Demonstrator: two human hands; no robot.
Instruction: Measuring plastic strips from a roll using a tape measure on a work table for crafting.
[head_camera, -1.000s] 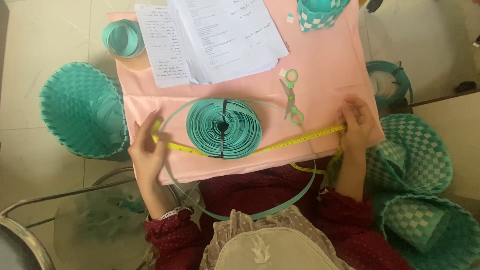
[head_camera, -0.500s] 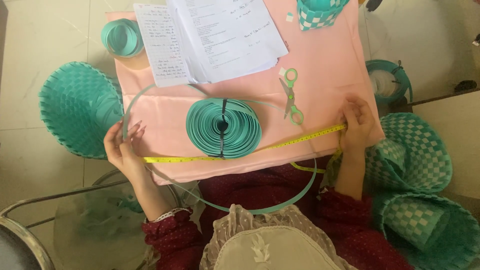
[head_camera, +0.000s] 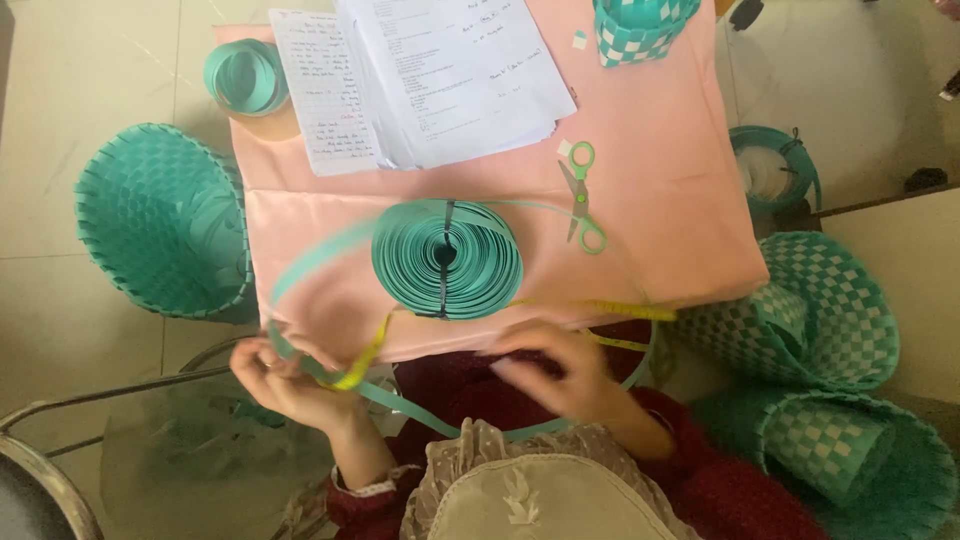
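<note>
At the near edge of the bench (head_camera: 700, 220), both hands work a yellow tape measure (head_camera: 365, 355) along a loose teal strip (head_camera: 310, 262)

Left hand (head_camera: 285, 380) is closed on the tape measure and the strip together, just off the bench's near left corner; right hand (head_camera: 560, 375) is blurred, fingers curled, close by the slack tape measure near the middle of the near edge, and I cannot tell whether it grips anything; the strip runs off the big teal coil (head_camera: 447, 258) lying mid-bench, scissors (head_camera: 582, 195) just right of it, papers (head_camera: 440, 75) beyond; judged step: measuring off a length of strip, and the next move would call for pulling the tape measure taut again; half a second ago the right hand pinned the tape measure's far end at the right edge and it lay straight; now that hand has come inward and the tape measure sags
</note>
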